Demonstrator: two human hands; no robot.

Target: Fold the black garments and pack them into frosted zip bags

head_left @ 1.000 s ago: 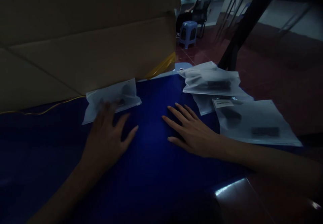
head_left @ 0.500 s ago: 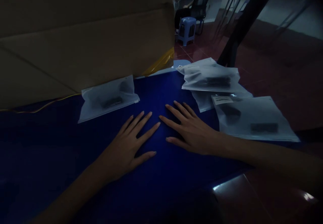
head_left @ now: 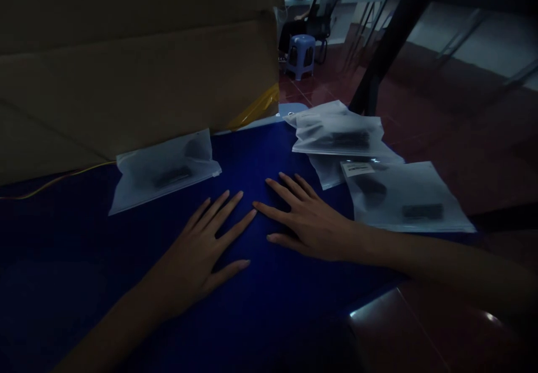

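No text can be read: the small white rectangular label (head_left: 357,169) on the frosted plastic zip bag (head_left: 407,198) is too blurred.

The left hand (head_left: 189,255) and right hand (head_left: 306,221) are spread flat on the blue counter (head_left: 63,261), with a frosted zip bag (head_left: 163,171) placed at 11 o'clock beside a cardboard box (head_left: 126,70) and overlapping frosted bags (head_left: 338,137) laid at 1 o'clock.
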